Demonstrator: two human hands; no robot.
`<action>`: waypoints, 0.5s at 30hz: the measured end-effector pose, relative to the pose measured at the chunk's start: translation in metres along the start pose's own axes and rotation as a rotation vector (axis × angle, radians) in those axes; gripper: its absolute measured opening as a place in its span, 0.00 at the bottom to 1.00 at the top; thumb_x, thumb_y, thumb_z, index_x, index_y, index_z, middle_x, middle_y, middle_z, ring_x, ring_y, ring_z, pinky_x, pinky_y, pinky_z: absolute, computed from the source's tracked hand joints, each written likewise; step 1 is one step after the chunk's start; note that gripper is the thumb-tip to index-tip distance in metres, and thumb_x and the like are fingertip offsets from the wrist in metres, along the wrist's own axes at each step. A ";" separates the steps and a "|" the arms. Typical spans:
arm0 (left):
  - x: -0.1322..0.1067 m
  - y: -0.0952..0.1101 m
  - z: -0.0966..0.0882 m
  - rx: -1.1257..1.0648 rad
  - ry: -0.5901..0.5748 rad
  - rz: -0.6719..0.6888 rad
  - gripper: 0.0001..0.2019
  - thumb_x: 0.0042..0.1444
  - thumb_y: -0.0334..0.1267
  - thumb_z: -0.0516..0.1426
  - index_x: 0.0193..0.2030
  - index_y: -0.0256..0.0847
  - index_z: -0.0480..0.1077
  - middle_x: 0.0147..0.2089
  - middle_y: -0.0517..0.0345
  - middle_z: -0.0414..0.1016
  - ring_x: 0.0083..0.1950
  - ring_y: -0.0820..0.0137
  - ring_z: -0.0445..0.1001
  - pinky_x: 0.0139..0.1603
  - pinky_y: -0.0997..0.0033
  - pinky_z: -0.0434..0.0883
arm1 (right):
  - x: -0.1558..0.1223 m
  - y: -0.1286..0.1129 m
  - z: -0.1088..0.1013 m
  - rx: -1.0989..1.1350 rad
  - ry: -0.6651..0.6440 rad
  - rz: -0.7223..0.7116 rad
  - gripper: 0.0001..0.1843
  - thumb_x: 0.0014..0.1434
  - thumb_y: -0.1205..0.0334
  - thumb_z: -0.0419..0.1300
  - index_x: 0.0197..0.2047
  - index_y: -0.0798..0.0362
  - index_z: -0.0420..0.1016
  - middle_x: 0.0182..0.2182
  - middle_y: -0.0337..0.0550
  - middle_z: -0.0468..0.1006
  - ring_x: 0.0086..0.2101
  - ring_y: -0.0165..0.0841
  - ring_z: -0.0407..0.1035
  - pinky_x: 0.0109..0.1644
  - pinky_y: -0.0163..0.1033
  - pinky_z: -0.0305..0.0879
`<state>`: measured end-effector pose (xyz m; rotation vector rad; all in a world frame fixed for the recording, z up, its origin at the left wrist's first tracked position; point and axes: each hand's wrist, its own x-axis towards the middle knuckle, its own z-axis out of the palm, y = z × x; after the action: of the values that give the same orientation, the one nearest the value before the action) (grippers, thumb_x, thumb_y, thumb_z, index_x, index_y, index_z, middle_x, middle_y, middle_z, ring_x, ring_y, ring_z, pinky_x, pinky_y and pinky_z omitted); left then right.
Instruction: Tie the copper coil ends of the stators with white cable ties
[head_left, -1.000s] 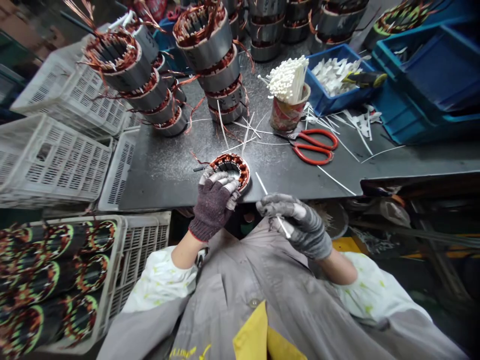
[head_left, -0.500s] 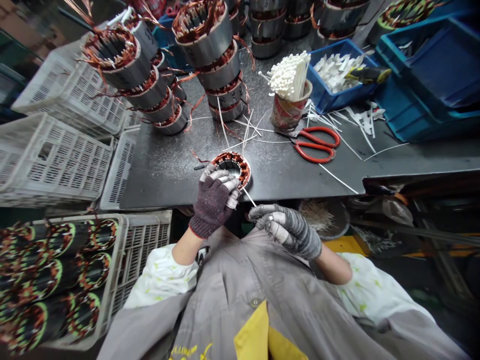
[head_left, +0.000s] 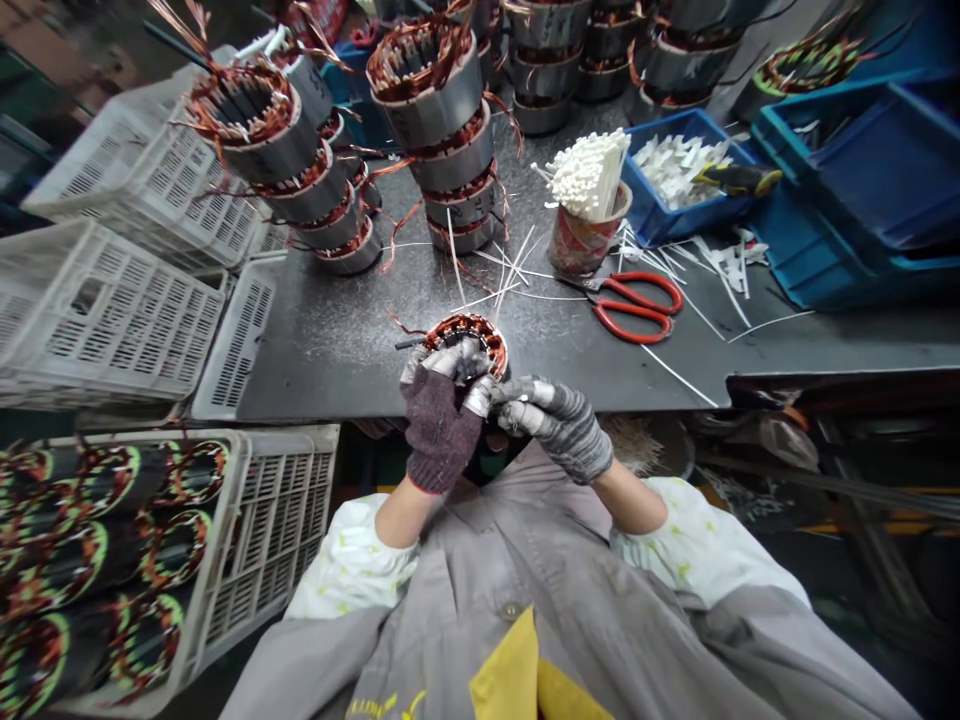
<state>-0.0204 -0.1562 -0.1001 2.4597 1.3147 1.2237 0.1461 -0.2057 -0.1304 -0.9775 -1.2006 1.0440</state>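
A round stator (head_left: 471, 335) with copper windings lies flat at the near edge of the dark worktable (head_left: 337, 340). My left hand (head_left: 442, 405), in a dark knit glove, grips its near rim with the fingers curled over the top. My right hand (head_left: 551, 420), in a grey glove, is pinched shut right beside the left fingers at the stator's near right edge. Whatever it pinches is hidden between the fingers.
Two leaning stacks of wound stators (head_left: 281, 165) (head_left: 446, 130) stand at the back. A cup of white ties (head_left: 589, 205), red scissors (head_left: 637, 300), loose white strips and blue bins (head_left: 675, 175) lie right. White crates (head_left: 97, 320) stand left; one below holds stators (head_left: 90, 560).
My right hand has moved up and left from my lap to the stator's rim, carrying a thin white strip that is no longer visible. The left hand stayed on the stator.
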 end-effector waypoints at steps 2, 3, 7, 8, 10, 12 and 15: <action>0.003 0.000 -0.001 -0.020 -0.021 0.032 0.11 0.66 0.40 0.58 0.53 0.44 0.74 0.51 0.54 0.82 0.59 0.61 0.76 0.68 0.52 0.64 | 0.004 0.001 0.002 0.135 0.070 0.142 0.18 0.56 0.44 0.71 0.42 0.47 0.79 0.29 0.37 0.80 0.25 0.30 0.73 0.28 0.37 0.72; 0.004 0.000 -0.001 -0.025 -0.026 0.051 0.09 0.66 0.40 0.58 0.50 0.45 0.75 0.49 0.55 0.83 0.58 0.62 0.77 0.68 0.52 0.64 | 0.007 0.001 0.003 0.168 0.109 0.195 0.20 0.53 0.42 0.72 0.40 0.47 0.77 0.27 0.36 0.79 0.24 0.30 0.71 0.26 0.36 0.70; 0.003 -0.002 -0.001 -0.028 -0.018 0.112 0.07 0.65 0.38 0.57 0.47 0.46 0.76 0.45 0.58 0.83 0.57 0.62 0.77 0.70 0.50 0.61 | 0.010 -0.002 0.003 0.111 0.141 0.267 0.21 0.53 0.39 0.71 0.35 0.48 0.75 0.26 0.36 0.78 0.23 0.30 0.69 0.26 0.37 0.70; 0.002 -0.002 -0.001 -0.030 -0.016 0.126 0.08 0.65 0.38 0.57 0.48 0.46 0.76 0.45 0.57 0.83 0.58 0.62 0.77 0.70 0.50 0.60 | 0.010 -0.003 0.003 0.078 0.136 0.257 0.20 0.54 0.40 0.69 0.35 0.49 0.76 0.26 0.36 0.78 0.23 0.30 0.69 0.27 0.37 0.70; 0.000 -0.003 -0.001 -0.028 -0.018 0.150 0.09 0.64 0.37 0.57 0.49 0.47 0.76 0.46 0.57 0.83 0.59 0.62 0.76 0.71 0.49 0.60 | 0.010 -0.003 0.004 -0.008 0.130 0.220 0.18 0.56 0.42 0.68 0.35 0.49 0.77 0.27 0.37 0.79 0.25 0.30 0.70 0.30 0.38 0.71; -0.001 -0.003 -0.002 -0.016 -0.023 0.174 0.10 0.64 0.37 0.58 0.50 0.47 0.76 0.47 0.58 0.83 0.59 0.62 0.76 0.72 0.48 0.59 | 0.012 -0.002 0.004 -0.131 0.128 0.163 0.15 0.58 0.46 0.66 0.36 0.49 0.78 0.29 0.39 0.81 0.28 0.32 0.72 0.34 0.39 0.73; -0.002 -0.005 -0.006 -0.012 -0.035 0.217 0.13 0.63 0.36 0.59 0.54 0.46 0.74 0.49 0.56 0.83 0.61 0.61 0.75 0.72 0.48 0.58 | 0.017 0.001 -0.001 -0.359 0.071 0.042 0.12 0.62 0.50 0.63 0.39 0.49 0.80 0.33 0.42 0.83 0.33 0.35 0.75 0.40 0.41 0.74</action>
<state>-0.0280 -0.1565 -0.0997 2.6593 1.0500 1.2199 0.1483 -0.1890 -0.1279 -1.3113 -1.3402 0.8324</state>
